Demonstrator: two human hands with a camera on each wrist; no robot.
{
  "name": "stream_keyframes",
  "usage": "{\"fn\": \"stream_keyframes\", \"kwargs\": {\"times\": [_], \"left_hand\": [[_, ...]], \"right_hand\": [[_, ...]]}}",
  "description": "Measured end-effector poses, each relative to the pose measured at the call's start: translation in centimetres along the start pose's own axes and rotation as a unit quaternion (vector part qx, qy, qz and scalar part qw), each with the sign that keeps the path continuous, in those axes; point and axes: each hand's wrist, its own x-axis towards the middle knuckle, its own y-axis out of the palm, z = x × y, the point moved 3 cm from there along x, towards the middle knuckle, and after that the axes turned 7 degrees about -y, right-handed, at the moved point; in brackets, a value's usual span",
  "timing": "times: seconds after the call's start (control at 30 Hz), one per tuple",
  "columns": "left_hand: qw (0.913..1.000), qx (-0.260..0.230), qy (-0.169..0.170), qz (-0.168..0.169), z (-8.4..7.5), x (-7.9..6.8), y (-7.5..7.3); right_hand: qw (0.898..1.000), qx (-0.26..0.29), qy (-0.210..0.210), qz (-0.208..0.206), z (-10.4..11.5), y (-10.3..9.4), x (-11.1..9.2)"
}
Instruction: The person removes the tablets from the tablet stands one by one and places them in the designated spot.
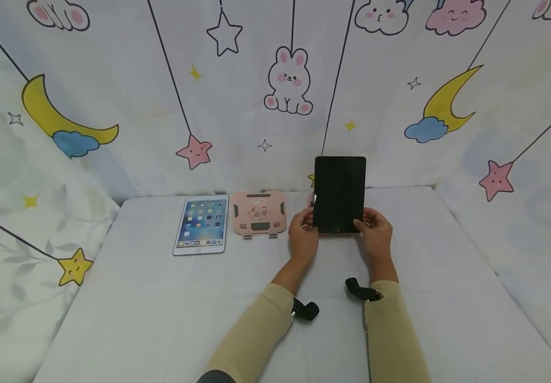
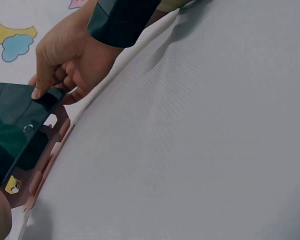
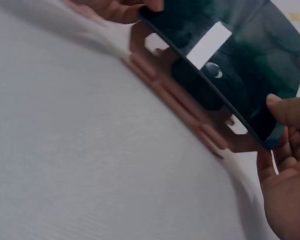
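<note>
A black tablet with a dark screen and a round button stands tilted up at the back of the table, between both hands. My left hand grips its left edge near the lower corner. At the lower right corner my right hand pinches it, the thumb on the front and the fingers behind. Close behind the tablet's lower edge lies a pink case with cut-outs, seen in both wrist views and mostly hidden in the head view. A white patch shows on the glass in the right wrist view.
To the left lie a white tablet with a lit screen of app icons and, beside it, another pink case with a round emblem. A white cloth covers the table. A patterned curtain hangs right behind the back edge.
</note>
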Motion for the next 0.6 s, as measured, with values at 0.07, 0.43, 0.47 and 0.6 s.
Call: {"fn": "stream_keyframes", "kwargs": {"times": [0.07,0.43,0.47,0.6], "left_hand": [[1.0000,-0.004,0.000,0.000,-0.1,-0.1,0.0],[0.9963,-0.063,-0.007,0.058,-1.3,-0.9,2.7],[0.9955,-0.068,-0.016,0.064,-1.4,-1.1,3.1],[0.9904,-0.099,-0.053,0.080,-1.7,-1.8,4.5]], "right_hand": [[1.000,0.029,0.011,0.006,0.1,-0.3,0.1],[0.978,0.207,0.002,-0.003,1.6,-3.6,0.5],[0.974,0.226,0.003,-0.008,1.8,-4.1,0.6],[0.964,0.266,0.006,-0.027,2.8,-5.8,0.6]]}}
